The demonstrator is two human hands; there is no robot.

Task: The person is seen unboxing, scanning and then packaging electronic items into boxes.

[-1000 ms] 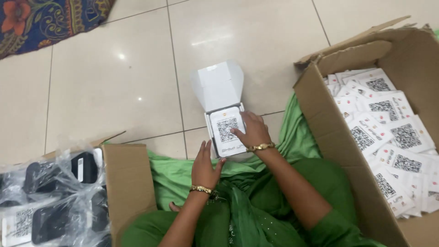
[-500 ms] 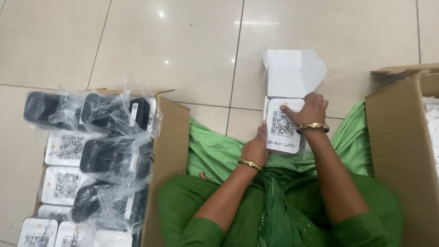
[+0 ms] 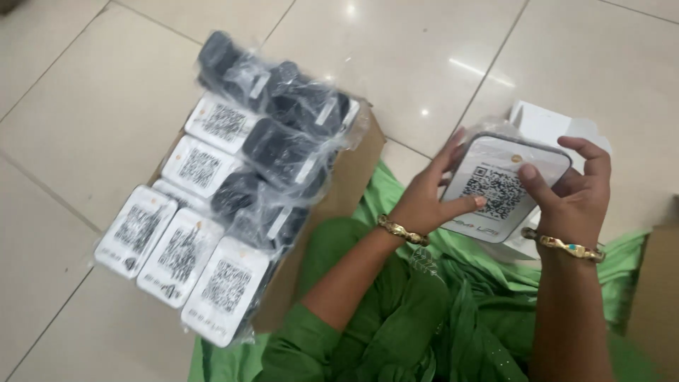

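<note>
Both my hands hold a white rounded device (image 3: 499,185) with a square black-and-white code pattern on its face, lifted above my lap. My left hand (image 3: 428,197) grips its left edge, fingers spread along the side. My right hand (image 3: 571,192) grips its right side, thumb pressed on the face. Behind the device lies a small open white box (image 3: 543,122) on the floor. Each wrist wears a gold bangle.
To my left stands an open cardboard box (image 3: 338,192) packed with several white code-faced devices (image 3: 189,249) and black units in clear plastic wrap (image 3: 280,120). Another cardboard box's edge (image 3: 656,283) shows at the right. Green cloth covers my lap on a pale tiled floor.
The view has swung left, bringing the left box fully into sight and the right box nearly out. The device has been lifted out of the white box, now held in both hands.
</note>
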